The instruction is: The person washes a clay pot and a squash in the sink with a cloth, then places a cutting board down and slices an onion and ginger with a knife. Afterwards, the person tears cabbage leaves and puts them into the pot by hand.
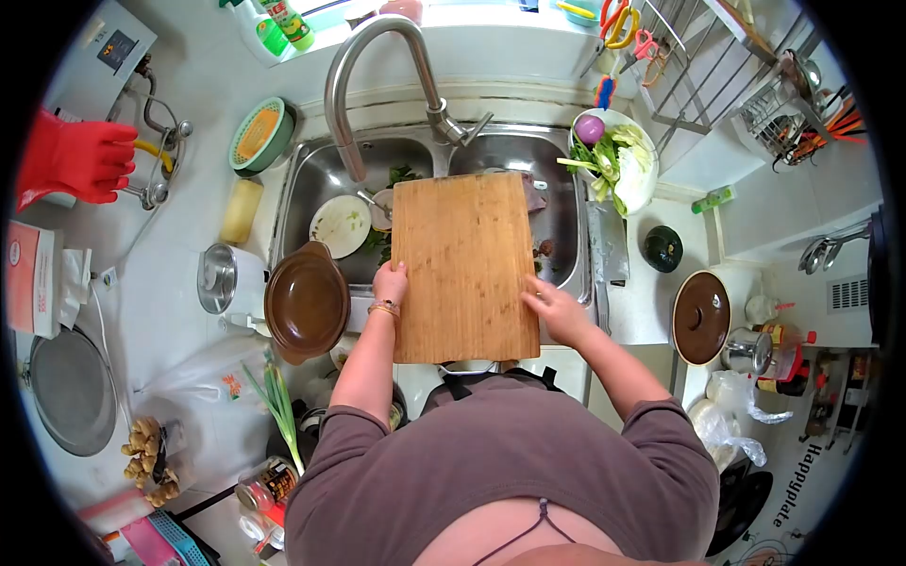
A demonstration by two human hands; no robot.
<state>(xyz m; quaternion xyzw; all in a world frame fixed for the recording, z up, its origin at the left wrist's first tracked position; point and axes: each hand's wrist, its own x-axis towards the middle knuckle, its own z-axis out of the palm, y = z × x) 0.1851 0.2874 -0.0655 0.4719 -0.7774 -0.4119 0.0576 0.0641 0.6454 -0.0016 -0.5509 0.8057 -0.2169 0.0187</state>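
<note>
A wooden cutting board spans the front of the double sink, in front of my body. My left hand grips its left edge, with the fingers hidden beneath or behind the wood. At the opposite edge, my right hand has its fingers against the side of the board. In the left basin, partly covered by the board, are a white plate with green scraps and some leafy greens. A piece of meat shows in the right basin.
A steel faucet arches over the sink. To the left stands a brown pot; to the right lie a cleaver, a bowl of vegetables, a dark green round item and a brown lid. Red gloves hang at far left.
</note>
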